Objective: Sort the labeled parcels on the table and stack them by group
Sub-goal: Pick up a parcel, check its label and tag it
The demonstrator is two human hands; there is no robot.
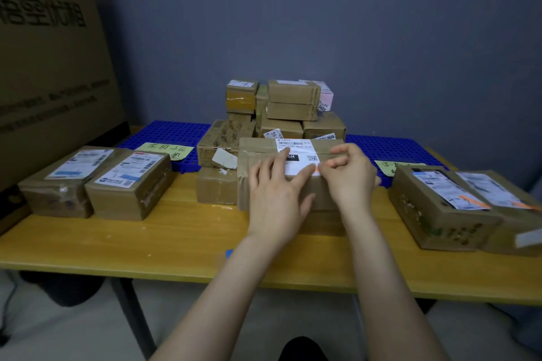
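Note:
A brown cardboard parcel point(265, 149) with a white shipping label point(296, 147) lies at the middle of the yellow table point(181, 237). My left hand point(275, 199) rests flat on its top and front, fingers straight across the label. My right hand point(350, 173) lies on the parcel's right end with fingers curled, pinching at the label's right edge. Behind it rises a pile of several brown parcels point(289, 102). Two labeled parcels point(96, 182) sit side by side at the left, and two more point(457, 205) at the right.
Blue grid mats point(164, 133) cover the table's back, each with a handwritten yellow-green note point(168, 149). A large printed carton point(50, 67) stands at the far left. A grey wall closes the back. A small blue object point(229, 253) lies near the front edge.

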